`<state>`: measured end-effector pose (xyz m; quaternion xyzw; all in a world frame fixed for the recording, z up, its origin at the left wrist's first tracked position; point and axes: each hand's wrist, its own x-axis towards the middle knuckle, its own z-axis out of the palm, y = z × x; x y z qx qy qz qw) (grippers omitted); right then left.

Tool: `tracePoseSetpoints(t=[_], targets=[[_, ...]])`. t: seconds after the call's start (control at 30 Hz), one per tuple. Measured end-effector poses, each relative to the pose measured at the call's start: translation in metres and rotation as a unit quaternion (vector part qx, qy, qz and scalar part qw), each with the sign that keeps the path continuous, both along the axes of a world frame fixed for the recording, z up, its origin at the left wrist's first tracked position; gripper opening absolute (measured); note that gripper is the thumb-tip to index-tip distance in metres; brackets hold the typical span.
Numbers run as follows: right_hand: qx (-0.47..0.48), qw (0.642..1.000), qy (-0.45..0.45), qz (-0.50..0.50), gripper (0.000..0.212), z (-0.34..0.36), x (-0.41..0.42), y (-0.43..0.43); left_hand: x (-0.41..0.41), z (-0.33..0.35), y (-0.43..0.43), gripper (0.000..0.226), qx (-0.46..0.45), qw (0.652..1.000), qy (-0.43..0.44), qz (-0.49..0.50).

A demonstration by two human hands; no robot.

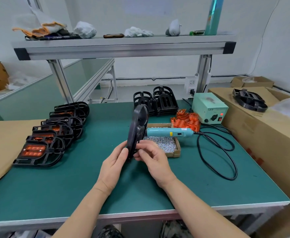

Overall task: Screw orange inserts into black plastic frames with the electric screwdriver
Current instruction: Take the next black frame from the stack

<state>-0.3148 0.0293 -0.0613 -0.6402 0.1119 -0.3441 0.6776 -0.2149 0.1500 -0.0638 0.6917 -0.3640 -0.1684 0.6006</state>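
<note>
A black plastic frame (137,127) stands on edge above the green table (72,182), blurred by motion. My left hand (114,162) grips its lower left side and my right hand (152,157) pinches its lower right side. The teal electric screwdriver (171,132) lies across a cardboard tray of screws (164,145) just behind my hands. Loose orange inserts (186,120) are heaped behind the tray. A row of frames with orange inserts fitted (49,136) lies at the left. Bare black frames (158,100) are stacked at the back.
The screwdriver's black cable (226,162) loops over the table's right side to a pale green power box (209,108). A large cardboard box (261,127) with another frame on it borders the right edge. Cardboard (0,145) lies at the left. An aluminium shelf (123,47) spans overhead.
</note>
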Motion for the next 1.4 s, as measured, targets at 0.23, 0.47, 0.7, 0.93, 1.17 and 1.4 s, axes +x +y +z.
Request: tracePoseSetpoints(t=[0.23, 0.47, 0.7, 0.93, 1.17, 1.4], targets=[[0.014, 1.0, -0.003, 0.02, 0.021, -0.004, -0.004, -0.003, -0.006, 0.003, 0.0, 0.063, 0.039, 0.997, -0.063, -0.03], [0.085, 0.993, -0.016, 0.081, 0.039, 0.002, -0.01, -0.001, -0.008, 0.003, 0.002, 0.086, 0.057, 0.994, -0.088, -0.028], [0.078, 0.992, 0.005, 0.1, 0.025, -0.003, -0.009, -0.004, -0.007, 0.001, 0.003, 0.086, 0.06, 0.992, -0.107, 0.002], [0.056, 0.989, 0.118, -0.075, 0.031, -0.009, -0.009, -0.009, -0.009, 0.0, 0.005, 0.075, 0.045, 0.993, -0.099, 0.039], [0.126, 0.95, 0.064, -0.278, 0.023, -0.004, -0.017, -0.028, -0.008, 0.001, 0.005, 0.073, 0.048, 0.993, -0.105, 0.036], [0.194, 0.945, 0.023, -0.263, 0.026, 0.001, -0.022, -0.033, -0.01, 0.001, 0.004, 0.075, 0.063, 0.992, -0.106, 0.006]])
